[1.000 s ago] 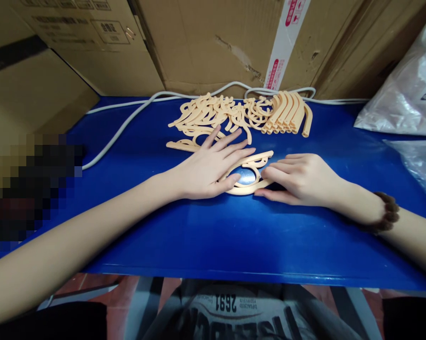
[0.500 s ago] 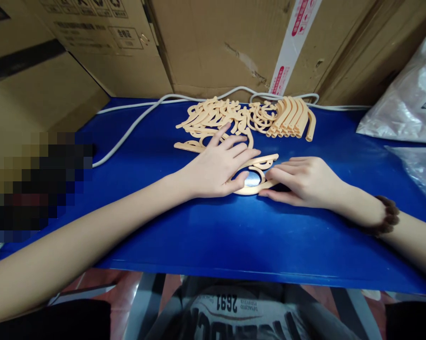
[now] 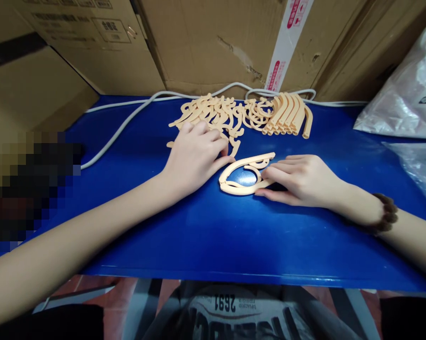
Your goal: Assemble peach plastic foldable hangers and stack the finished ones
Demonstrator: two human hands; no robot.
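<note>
A peach plastic loop-shaped piece [image 3: 241,174] lies flat on the blue table [image 3: 213,236] in front of me. My right hand [image 3: 301,179] rests on the table with its fingers pressed together against the piece's right end. My left hand [image 3: 195,153] sits just left of the piece with its fingers curled under, over loose peach parts at the near edge of a pile of the same peach parts [image 3: 220,113]. What the curled fingers hold is hidden. A neat row of curved peach parts [image 3: 288,113] stands at the pile's right end.
A white cable [image 3: 128,120] runs along the table's back and left. Cardboard boxes [image 3: 213,42] wall off the back and left. Plastic bags [image 3: 404,99] lie at the right. A blurred patch covers the left edge.
My left hand has lifted off the loop-shaped piece, drawn back to the left and curled its fingers at the pile's edge. My right hand has stayed on the piece.
</note>
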